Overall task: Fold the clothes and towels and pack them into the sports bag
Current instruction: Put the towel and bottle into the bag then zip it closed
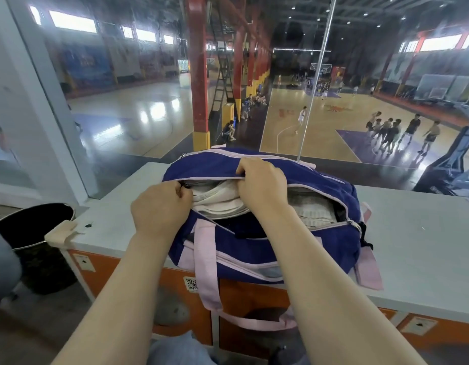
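A blue sports bag (301, 248) with pale pink straps lies on a grey counter (425, 248). Its top opening gapes, showing folded white cloth (217, 201) and a quilted white towel (315, 209) inside. My left hand (159, 209) pinches the zipper pull at the opening's left end. My right hand (262, 183) grips the far edge of the opening near its middle, fingers curled over the blue fabric. One pink handle (207, 262) hangs down over the counter's front edge.
A black bin (30, 233) stands to the left of the counter. Orange locker doors (254, 299) sit under the counter. Behind the bag a glass wall (122, 101) overlooks basketball courts with people far below.
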The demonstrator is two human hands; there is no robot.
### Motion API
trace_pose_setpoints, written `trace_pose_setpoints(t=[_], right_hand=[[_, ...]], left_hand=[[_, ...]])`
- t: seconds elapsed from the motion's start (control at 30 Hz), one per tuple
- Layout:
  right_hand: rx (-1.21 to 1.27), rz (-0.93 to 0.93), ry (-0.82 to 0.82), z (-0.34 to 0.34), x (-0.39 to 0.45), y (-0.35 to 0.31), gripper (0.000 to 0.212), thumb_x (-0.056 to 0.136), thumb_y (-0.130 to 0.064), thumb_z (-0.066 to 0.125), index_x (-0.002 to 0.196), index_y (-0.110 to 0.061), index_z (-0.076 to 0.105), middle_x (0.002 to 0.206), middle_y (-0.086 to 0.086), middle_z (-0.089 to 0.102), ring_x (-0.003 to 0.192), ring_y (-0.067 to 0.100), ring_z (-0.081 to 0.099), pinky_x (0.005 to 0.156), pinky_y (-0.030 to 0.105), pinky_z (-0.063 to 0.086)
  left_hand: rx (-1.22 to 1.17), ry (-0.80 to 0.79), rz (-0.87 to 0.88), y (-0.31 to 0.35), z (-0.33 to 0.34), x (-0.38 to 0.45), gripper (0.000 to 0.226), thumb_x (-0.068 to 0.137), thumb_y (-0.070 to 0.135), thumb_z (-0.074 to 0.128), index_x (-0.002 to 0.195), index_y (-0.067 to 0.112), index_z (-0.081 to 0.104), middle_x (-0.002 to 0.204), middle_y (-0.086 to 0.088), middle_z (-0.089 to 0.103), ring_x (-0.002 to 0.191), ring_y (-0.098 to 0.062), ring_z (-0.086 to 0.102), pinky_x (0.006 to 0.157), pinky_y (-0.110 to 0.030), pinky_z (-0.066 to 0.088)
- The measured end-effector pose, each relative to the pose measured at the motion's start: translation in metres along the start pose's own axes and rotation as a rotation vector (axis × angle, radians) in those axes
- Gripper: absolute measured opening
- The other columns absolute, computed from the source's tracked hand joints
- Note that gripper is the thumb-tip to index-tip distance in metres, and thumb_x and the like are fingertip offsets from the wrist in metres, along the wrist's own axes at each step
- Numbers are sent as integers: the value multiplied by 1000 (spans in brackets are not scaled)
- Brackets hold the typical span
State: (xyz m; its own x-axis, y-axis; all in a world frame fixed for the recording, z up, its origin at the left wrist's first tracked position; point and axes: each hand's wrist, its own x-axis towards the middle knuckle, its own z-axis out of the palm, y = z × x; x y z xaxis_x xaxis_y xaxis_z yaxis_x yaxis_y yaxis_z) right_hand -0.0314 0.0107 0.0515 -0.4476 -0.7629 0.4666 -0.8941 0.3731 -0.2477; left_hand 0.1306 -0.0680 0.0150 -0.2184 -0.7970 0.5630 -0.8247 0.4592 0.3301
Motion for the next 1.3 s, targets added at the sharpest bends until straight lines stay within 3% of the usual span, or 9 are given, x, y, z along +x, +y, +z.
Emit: trace_pose_setpoints(t=[0.2,0.43,0.53,0.67,0.8,0.97,1.13,1.2,1.3], right_hand=[[-38,-28,21,5,-3,-1,17,90,-12,53,98,-25,59,105,-3,64,94,22,56,75,34,38],[-72,-131,35,8,-3,9,15,90,-18,52,103,-21,59,103,-2,62,95,23,56,84,36,38],[-36,-205,23,12,-7,15,19,89,-24,52,107,-22,59,106,-3,60,98,20,53,90,35,36],[118,-299,-5,9,-12,10,33,82,-20,53,115,-23,57,112,-5,58,104,17,50,99,34,33],[196,-337,6,2,-15,3,30,79,-13,53,108,-22,58,105,-7,56,101,15,49,98,31,35],[242,-194,120,-27,-17,29,24,80,-7,51,95,-24,56,87,-8,54,85,14,49,89,34,42],[277,74,182,-53,-26,81,26,82,-2,46,88,-25,57,89,-7,57,86,15,50,80,31,40],[258,223,148,-60,-30,108,26,83,-3,46,86,-25,59,92,-6,59,86,15,51,77,26,36],[206,385,103,-67,-41,146,24,79,-1,49,82,-21,62,93,0,62,87,20,53,74,24,35]], left_hand=[[15,5,-9,-7,0,-1,35,96,34,43,67,19,55,63,1,48,59,-18,43,48,-24,20],[-364,-23,-31,-18,3,-3,54,98,44,44,51,17,36,50,-1,40,52,-19,41,49,-29,26],[-786,75,-299,-31,3,0,45,96,36,37,64,7,50,62,-7,53,61,-18,47,63,-35,38],[-885,-15,-437,-40,9,0,17,88,14,45,94,16,61,87,9,63,85,-11,58,77,-31,46],[-842,-161,-314,-38,15,-1,28,88,12,48,108,24,63,108,6,66,100,-14,60,88,-33,51],[-737,39,-86,3,-4,0,20,92,12,55,109,21,59,110,7,58,101,-7,51,79,-11,37],[-774,-35,245,72,-14,-19,18,87,11,57,101,22,62,98,11,59,95,-8,51,81,-19,43],[-750,-103,361,101,-13,-33,17,88,13,57,100,24,61,98,12,60,94,-6,48,79,-14,40],[-727,-219,485,138,-3,-56,12,89,21,58,98,30,59,94,15,59,92,-5,50,80,-22,43]])
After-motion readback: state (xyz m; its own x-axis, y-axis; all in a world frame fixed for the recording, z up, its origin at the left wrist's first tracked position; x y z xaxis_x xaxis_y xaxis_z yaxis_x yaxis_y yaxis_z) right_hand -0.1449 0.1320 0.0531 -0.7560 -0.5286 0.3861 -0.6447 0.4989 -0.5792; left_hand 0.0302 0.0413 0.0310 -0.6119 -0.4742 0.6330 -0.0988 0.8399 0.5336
